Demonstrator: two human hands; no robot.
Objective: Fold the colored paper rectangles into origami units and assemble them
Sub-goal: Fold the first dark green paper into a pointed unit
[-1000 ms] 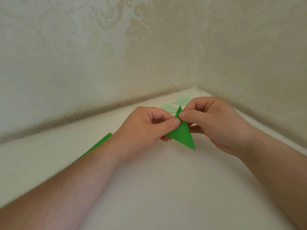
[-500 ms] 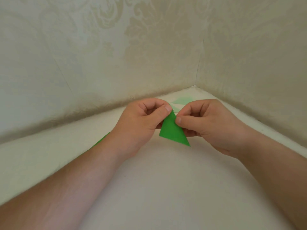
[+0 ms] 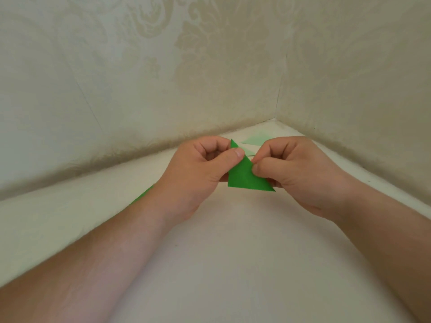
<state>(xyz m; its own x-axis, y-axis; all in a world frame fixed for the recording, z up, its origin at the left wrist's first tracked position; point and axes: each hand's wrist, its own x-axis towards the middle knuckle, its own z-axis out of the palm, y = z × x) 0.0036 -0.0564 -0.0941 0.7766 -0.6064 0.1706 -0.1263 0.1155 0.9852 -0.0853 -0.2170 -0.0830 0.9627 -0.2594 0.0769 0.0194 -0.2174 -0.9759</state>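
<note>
**Green triangle pinched between both hands**

Above the white bench, near the corner of the patterned walls, both hands hold a folded green triangle in the air. No writing, brand or label can be read anywhere.

The left hand has its fingers curled, the thumb lying across the upper left edge of the triangle and pinching it near the tip. The right hand is curled too, its thumb and forefinger pinching the right slanted edge. The triangle sits between the two grips, point up, its long base turned toward the person and jutting below the right thumb.

Compared with half a second ago, the triangle has turned so that its base lies more level and reaches further right, and more of its tip shows above the left thumb.

Behind the hands, pale green pieces lie flat on the bench close to the corner. A strip of darker green paper peeks out past the left forearm, lying on the bench.
</note>
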